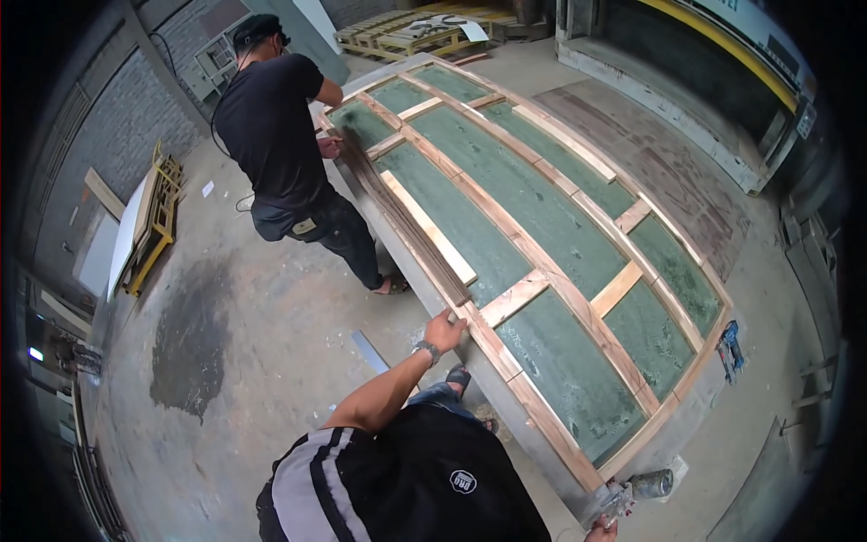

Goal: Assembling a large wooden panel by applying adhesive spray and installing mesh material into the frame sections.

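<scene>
A large wooden frame (542,273) with cross slats lies on a long panel, with green sheets (506,181) in its bays. My left hand (441,332) reaches to the frame's near-left rail, its fingers curled at the rail's edge. Just beyond them is the near end of a bundle of long dark brown strips (406,226) lying along that side. At the lower edge my right hand (603,528) shows only in part. It is closed on a spray gun (617,499) with a grey metal cup (652,484), beside the frame's near corner.
A co-worker in black (275,135) stands at the left side, a hand (330,146) by the strips' far end. Two loose pale slats (429,226) lie on the green. A blue tool (730,348) hangs by the right corner. Yellow racks (161,221) and a large machine (668,108) stand around.
</scene>
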A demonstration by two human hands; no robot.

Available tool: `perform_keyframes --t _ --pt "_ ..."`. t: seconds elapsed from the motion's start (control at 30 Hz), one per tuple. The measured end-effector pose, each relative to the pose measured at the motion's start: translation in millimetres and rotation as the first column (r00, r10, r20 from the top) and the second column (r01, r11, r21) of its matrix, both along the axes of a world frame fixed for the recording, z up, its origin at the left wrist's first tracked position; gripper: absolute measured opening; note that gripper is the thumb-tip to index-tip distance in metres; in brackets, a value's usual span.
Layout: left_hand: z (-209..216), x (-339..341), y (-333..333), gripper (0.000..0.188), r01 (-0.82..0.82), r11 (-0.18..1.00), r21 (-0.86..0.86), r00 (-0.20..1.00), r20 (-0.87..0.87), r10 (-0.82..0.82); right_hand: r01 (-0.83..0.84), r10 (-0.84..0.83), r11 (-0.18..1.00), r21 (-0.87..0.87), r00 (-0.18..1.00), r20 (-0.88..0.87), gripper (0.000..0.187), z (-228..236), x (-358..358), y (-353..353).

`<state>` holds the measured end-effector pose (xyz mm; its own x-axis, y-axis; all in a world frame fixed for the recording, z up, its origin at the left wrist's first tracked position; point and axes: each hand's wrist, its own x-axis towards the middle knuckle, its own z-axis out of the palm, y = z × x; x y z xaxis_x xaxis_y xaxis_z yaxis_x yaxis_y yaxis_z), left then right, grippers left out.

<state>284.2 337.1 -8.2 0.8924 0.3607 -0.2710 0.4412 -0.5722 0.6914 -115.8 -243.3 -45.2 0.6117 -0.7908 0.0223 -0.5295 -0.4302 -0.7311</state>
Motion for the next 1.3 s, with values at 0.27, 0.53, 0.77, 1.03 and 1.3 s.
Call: perform_keyframes --t 0.27,0.53,0.77,1.03,1.3 --pt "7 0 22 0.072 -0.071 0.993 0.089 0.996 0.067 0.065 0.094 -0.064 0.970 -0.224 0.988 0.138 0.031 99 18 57" --pt "24 36 -4 0.072 -0.052 0.995 0.083 0.995 0.090 0.044 0.095 -0.061 0.977 -0.193 0.983 0.173 0.049 181 89 99" --pt "46 -5 -50 0.051 0.032 0.986 0.163 0.917 0.388 -0.093 0.016 0.033 0.933 -0.359 0.991 0.130 0.037 179 136 127" --pt "144 -70 -241 0.072 0.836 0.363 -0.412 0.510 0.336 -0.792 -0.048 0.071 0.975 -0.218 0.992 0.101 0.027 177 212 173" --pt "179 -95 -300 0.095 0.813 0.481 -0.329 0.578 0.350 -0.737 -0.091 0.157 0.956 -0.278 0.962 0.224 0.017 152 232 192"
